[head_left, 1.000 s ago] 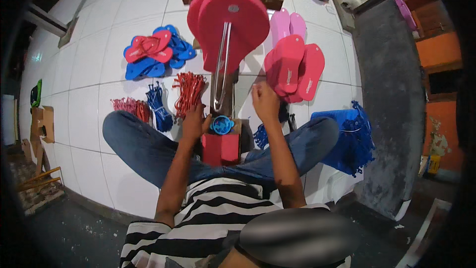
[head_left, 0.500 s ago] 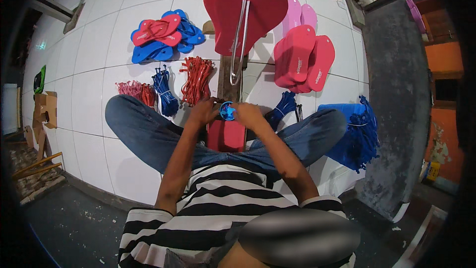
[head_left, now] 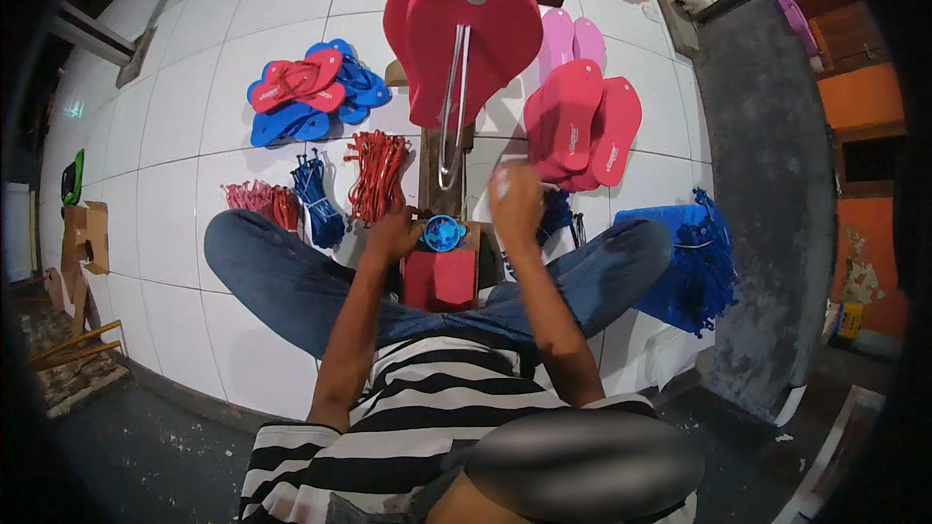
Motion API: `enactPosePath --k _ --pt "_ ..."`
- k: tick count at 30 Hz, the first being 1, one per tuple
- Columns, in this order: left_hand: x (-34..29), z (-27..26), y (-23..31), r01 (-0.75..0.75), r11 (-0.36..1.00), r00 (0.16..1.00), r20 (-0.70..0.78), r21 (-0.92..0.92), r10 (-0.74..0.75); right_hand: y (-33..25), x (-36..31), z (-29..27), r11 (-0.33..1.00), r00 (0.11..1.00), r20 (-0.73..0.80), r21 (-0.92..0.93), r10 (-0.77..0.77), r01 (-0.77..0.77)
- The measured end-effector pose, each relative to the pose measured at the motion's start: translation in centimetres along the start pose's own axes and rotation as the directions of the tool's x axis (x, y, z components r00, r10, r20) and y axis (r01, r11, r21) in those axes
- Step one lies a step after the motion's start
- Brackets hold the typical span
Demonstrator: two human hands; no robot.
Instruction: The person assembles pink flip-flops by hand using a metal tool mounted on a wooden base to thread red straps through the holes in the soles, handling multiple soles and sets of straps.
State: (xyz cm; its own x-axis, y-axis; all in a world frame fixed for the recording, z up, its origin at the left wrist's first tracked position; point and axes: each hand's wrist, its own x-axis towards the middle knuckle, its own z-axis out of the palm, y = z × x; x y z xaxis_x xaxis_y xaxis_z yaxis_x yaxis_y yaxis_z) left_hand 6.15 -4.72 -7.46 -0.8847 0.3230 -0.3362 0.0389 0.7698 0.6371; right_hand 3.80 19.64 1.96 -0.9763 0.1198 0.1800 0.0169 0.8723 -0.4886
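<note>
My left hand point(head_left: 393, 233) rests at the left side of a small round blue dish point(head_left: 445, 234), its fingertips close to the rim; whether they grip anything is hidden. My right hand point(head_left: 516, 202) is raised to the right of the dish, smeared by motion, so its fingers cannot be made out. Just ahead stands a stack of red sandal soles point(head_left: 476, 49), with a long looped metal rod point(head_left: 455, 107) sticking out of its face toward me. A red pad point(head_left: 453, 278) lies on the wooden bench between my legs, just below the dish.
Bundles of red straps point(head_left: 377, 175) and blue straps point(head_left: 316, 199) lie left of the bench. Finished blue and red flip-flops point(head_left: 301, 82) are piled at far left. Stacked red soles point(head_left: 571, 121) and pink soles point(head_left: 586, 42) stand right. More blue straps point(head_left: 701, 257) lie beyond my right knee.
My right hand has lifted from the dish and moved up and right, uncovering the dish. My left hand stays beside it. The whole view has shifted slightly.
</note>
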Motion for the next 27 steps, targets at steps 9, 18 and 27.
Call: enactPosePath --k 9,18,27 --pt "-0.6 -2.6 4.3 -0.036 0.999 0.996 -0.080 -0.025 0.034 6.7 9.4 -2.0 0.843 0.925 -0.256 -0.397 0.279 -0.364" --pt "1.7 -5.2 13.6 -0.096 0.787 0.988 -0.153 -0.609 0.003 5.9 8.1 -2.4 0.840 0.845 -0.267 -0.169 0.464 -0.515" --pt "-2.0 -10.8 20.1 -0.465 0.733 0.862 -0.445 -0.497 0.245 -5.5 -8.3 -6.2 0.932 0.994 -0.053 0.354 0.098 -0.074"
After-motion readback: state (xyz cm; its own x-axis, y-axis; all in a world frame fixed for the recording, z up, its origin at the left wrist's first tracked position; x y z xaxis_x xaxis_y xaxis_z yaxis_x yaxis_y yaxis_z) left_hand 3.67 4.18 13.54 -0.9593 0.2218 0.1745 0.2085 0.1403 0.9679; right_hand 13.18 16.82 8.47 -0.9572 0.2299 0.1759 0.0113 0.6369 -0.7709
